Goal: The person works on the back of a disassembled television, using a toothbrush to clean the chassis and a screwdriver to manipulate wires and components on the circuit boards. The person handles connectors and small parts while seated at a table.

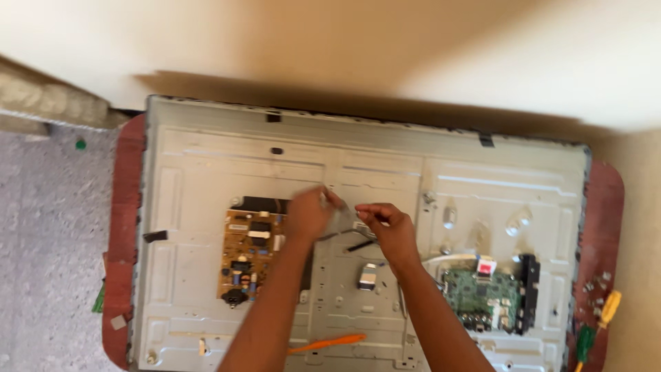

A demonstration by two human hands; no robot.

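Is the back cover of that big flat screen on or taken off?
Off. The bare metal rear panel shows, with the brown circuit board and green circuit board exposed.

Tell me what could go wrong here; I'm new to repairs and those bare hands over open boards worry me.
The thin flat cable pinched between the left hand and right hand might crease or tear if pulled hard. Forearms hang close over the brown power board, so a brush against its parts seems possible. Loose screws near the table edge could roll off.

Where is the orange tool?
In the head view, the orange tool lies on the metal back panel near the bottom edge, between the person's two forearms, below the brown circuit board.
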